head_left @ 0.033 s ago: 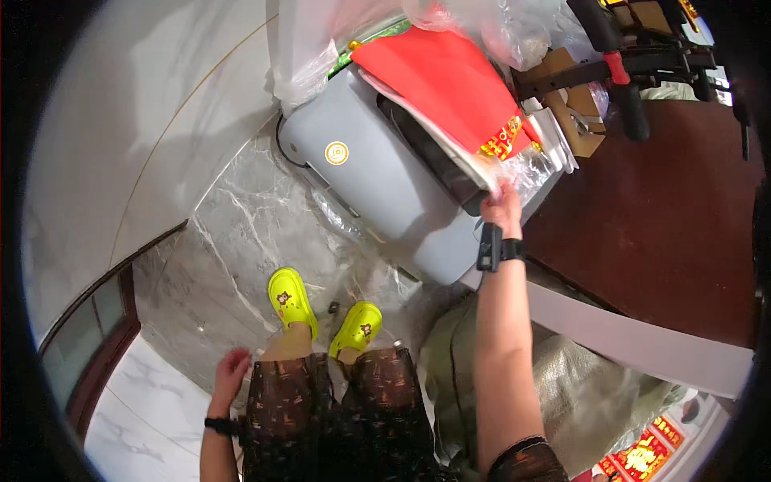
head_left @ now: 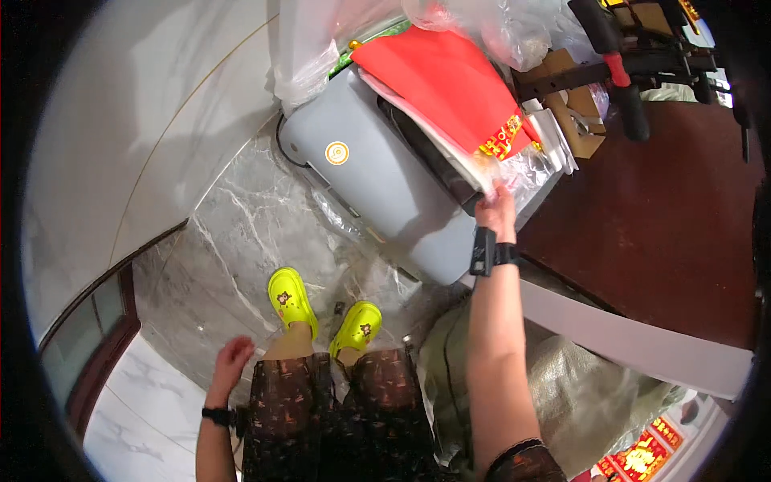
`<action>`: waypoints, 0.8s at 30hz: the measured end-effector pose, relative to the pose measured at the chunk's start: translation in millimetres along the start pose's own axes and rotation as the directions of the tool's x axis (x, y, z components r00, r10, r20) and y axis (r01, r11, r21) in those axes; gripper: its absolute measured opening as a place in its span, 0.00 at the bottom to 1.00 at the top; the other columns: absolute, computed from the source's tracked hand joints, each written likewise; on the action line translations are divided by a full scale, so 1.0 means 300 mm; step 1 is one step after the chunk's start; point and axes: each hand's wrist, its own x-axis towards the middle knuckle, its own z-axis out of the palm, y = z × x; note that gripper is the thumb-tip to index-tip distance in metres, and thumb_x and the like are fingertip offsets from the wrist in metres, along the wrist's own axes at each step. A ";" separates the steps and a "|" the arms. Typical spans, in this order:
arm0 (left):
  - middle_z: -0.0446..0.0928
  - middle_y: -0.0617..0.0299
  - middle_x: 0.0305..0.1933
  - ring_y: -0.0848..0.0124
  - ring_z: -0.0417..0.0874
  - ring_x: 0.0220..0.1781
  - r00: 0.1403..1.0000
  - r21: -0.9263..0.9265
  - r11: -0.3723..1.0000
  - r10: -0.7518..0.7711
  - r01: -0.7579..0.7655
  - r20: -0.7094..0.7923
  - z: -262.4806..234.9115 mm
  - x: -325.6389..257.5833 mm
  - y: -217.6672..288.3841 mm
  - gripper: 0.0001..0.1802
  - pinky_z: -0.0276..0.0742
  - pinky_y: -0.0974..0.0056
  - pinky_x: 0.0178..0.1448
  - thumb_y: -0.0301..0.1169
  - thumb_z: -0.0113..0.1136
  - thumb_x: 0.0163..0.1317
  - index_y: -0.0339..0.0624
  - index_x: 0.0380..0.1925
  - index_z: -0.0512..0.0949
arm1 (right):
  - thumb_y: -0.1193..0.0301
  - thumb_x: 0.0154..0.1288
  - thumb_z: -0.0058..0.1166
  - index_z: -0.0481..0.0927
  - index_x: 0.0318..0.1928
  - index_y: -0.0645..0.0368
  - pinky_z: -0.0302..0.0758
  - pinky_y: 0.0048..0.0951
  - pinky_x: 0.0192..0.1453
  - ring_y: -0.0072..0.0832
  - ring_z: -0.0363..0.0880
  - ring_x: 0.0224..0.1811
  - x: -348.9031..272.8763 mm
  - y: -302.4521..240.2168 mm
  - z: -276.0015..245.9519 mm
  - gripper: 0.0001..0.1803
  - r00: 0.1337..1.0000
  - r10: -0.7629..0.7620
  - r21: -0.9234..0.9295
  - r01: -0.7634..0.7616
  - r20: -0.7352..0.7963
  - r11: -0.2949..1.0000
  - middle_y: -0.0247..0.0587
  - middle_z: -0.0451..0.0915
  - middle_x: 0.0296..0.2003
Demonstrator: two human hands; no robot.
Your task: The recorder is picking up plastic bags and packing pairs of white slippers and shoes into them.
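Observation:
My right hand (head_left: 496,210) reaches forward and its fingers are closed on the near corner of a thin white sheet (head_left: 474,167), which looks like paper or plastic. A large red sheet (head_left: 446,84) with a gold-patterned edge lies over it. Beneath both, a dark flat panel (head_left: 418,153) shows on top of a rounded grey case (head_left: 365,173) bearing a round orange-and-white sticker. The fingertips are partly hidden by the sheet's corner. Beside my left knee, my left hand (head_left: 232,361) hangs empty, with loosely bent fingers.
A dark red-brown tabletop (head_left: 658,217) stands at the right, a grey-green woven sack (head_left: 562,394) below it. Behind are clear plastic bags (head_left: 514,36), an open cardboard box (head_left: 578,120) and a black padded frame (head_left: 626,88). My yellow clogs (head_left: 357,328) stand on grey marbled floor.
My right hand has shifted slightly left with the white sheet's corner. My left hand has risen a little beside my knee.

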 end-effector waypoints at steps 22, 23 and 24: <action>0.80 0.54 0.49 0.63 0.82 0.50 0.941 -0.571 0.820 0.164 0.037 0.296 0.765 0.751 0.825 0.29 0.79 0.60 0.51 0.34 0.70 0.54 0.32 0.54 0.73 | 0.71 0.66 0.58 0.77 0.48 0.60 0.77 0.29 0.49 0.27 0.79 0.43 -0.543 0.659 0.001 0.12 0.953 0.140 0.263 -0.068 -0.268 0.962 0.34 0.81 0.43; 0.80 0.54 0.49 0.63 0.82 0.50 0.935 -0.565 0.823 0.157 0.054 0.318 0.764 0.752 0.813 0.29 0.79 0.60 0.51 0.34 0.70 0.54 0.32 0.54 0.73 | 0.72 0.66 0.57 0.77 0.48 0.59 0.77 0.28 0.49 0.26 0.80 0.43 -0.559 0.662 -0.024 0.11 0.936 0.185 0.269 -0.103 -0.298 0.958 0.34 0.81 0.43; 0.79 0.52 0.50 0.61 0.81 0.52 0.883 -0.535 0.836 0.153 0.124 0.444 0.762 0.756 0.808 0.28 0.78 0.59 0.54 0.32 0.68 0.56 0.30 0.54 0.73 | 0.71 0.67 0.56 0.77 0.48 0.59 0.77 0.28 0.50 0.26 0.80 0.44 -0.569 0.686 -0.053 0.11 0.953 0.169 0.278 -0.096 -0.250 0.956 0.35 0.81 0.44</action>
